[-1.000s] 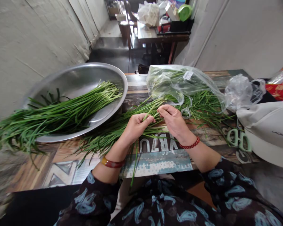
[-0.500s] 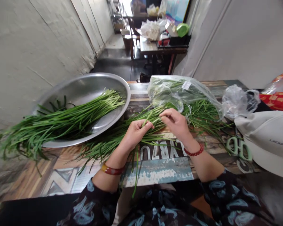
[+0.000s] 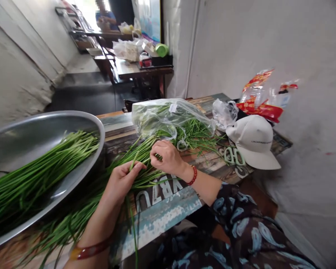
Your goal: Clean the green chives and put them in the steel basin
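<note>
My left hand (image 3: 126,177) is closed on a few garlic chives, whose pale ends stick up past the thumb and whose green leaves hang down over the table edge. Close beside it, my right hand (image 3: 168,157) is pinched, thumb against curled fingers; what it pinches is too small to make out. Under both hands lies a loose pile of garlic chives (image 3: 86,209) on the table. A large metal basin (image 3: 99,129) at the left contains a thick bundle of chives (image 3: 44,175). Behind my right hand, a clear plastic bag (image 3: 154,116) partly covers more chives.
Pale green scissors (image 3: 234,156) lie on the patterned wooden table (image 3: 162,220), next to a white cap (image 3: 253,140). A crumpled plastic bag (image 3: 224,114) and red packaging (image 3: 261,108) are at the far right, by the wall. Farther back are a cluttered table (image 3: 128,69) and a person (image 3: 106,20).
The view has turned to the right, so basin and table have shifted left in the picture. My hands stay close together, the left still holding chives. A person in the background now shows.
</note>
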Action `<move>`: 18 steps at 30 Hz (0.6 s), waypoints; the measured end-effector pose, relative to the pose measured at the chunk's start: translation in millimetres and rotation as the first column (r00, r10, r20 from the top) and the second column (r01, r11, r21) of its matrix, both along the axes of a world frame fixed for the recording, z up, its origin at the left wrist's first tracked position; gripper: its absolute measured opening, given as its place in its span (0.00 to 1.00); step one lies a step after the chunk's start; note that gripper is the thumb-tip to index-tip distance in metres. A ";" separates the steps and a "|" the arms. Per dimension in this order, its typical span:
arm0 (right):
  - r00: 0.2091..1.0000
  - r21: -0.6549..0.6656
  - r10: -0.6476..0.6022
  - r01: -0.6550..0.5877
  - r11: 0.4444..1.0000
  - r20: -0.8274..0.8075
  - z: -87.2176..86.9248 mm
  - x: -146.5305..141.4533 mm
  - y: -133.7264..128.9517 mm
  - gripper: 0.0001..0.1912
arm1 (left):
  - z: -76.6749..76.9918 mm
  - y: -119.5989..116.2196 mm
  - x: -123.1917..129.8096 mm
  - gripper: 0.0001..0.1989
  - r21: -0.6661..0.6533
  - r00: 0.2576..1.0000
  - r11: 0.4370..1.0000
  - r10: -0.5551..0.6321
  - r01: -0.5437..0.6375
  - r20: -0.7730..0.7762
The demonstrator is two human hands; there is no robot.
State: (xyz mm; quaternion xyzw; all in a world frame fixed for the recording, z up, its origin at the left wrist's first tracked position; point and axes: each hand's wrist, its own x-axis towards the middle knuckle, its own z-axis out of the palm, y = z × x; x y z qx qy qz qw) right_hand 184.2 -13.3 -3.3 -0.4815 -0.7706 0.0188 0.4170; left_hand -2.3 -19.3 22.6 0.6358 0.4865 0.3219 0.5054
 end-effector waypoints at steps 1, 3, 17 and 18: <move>0.999 -0.006 -0.003 0.003 1.000 -0.036 -1.2 -1.4 1.1 0.08 | 0.5 -0.1 0.3 0.16 -0.002 1.000 1.000 -0.002 0.002 -0.006; 0.995 -0.012 -0.018 0.017 1.000 -0.103 -3.6 -4.3 3.1 0.08 | 1.3 -0.3 0.6 0.16 -0.007 1.000 1.000 -0.005 0.005 -0.023; 0.885 -0.151 -0.126 0.064 0.986 -0.447 -4.7 4.3 9.7 0.11 | -3.7 1.2 -2.6 0.20 -0.028 1.000 1.000 0.001 -0.001 -0.006; 0.865 -0.152 -0.109 0.038 0.988 -0.490 -2.6 8.1 7.4 0.13 | -3.9 -0.6 -2.0 0.20 -0.038 1.000 0.999 0.018 -0.017 0.011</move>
